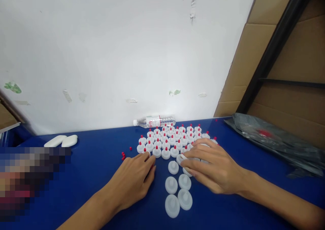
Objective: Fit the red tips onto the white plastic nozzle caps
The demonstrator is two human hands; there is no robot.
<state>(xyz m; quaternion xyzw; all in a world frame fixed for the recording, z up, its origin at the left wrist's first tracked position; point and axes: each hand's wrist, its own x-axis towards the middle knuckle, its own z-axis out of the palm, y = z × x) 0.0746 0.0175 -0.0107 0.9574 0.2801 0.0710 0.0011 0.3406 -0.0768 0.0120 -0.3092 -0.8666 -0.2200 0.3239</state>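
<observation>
My left hand [135, 177] is closed, thumb against curled fingers, with a glint of red between them that looks like a small red cap. Just beyond its knuckles stands a round white lid with a red tip [145, 150]. My right hand [214, 165] reaches over the right side of the group, thumb and forefinger closing on a round white lid [179, 159]; its fingers hide several others. Rows of red-tipped white lids [166, 153] stand in front of both hands. Between my wrists lie several lids without red tips, among them a near one [172, 206].
Loose red caps [123, 155] lie left of the rows. A clear plastic bottle [154, 121] rests on its side against the white wall [122, 54]. Two white rounded objects [69, 141] lie far left, a dark plastic bag [269, 142] at right on the blue table [88, 169].
</observation>
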